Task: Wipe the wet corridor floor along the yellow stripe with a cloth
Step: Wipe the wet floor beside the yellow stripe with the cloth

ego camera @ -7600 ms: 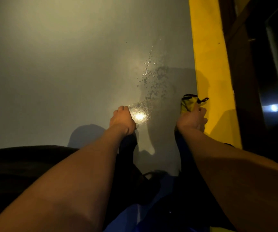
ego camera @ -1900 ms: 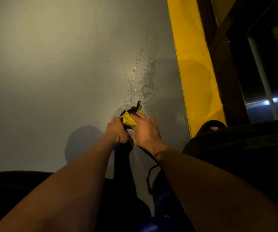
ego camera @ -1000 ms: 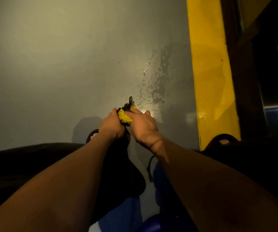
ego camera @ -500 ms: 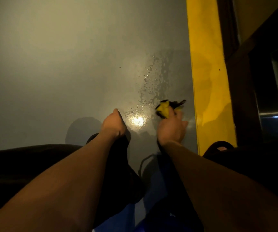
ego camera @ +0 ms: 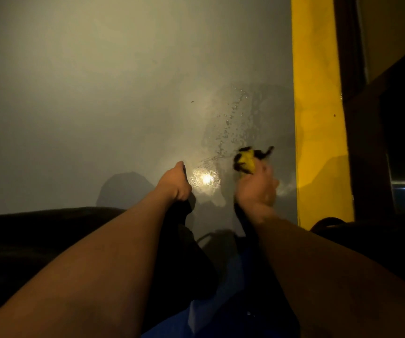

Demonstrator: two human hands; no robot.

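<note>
Both bare forearms entered from the bottom corners of the frame and converged toward its centre. The left hand (ego camera: 176, 182) lay just left of centre, back uppermost, fingers curled under into a fist around a dark fabric edge that hung below the wrist. The right hand (ego camera: 257, 189) lay right of centre, blurred, wrist slightly bent, fingers curled round a bunched yellow and black cloth (ego camera: 246, 161) that protruded above the knuckles. The two hands were apart, at about the same height in the frame.
</note>
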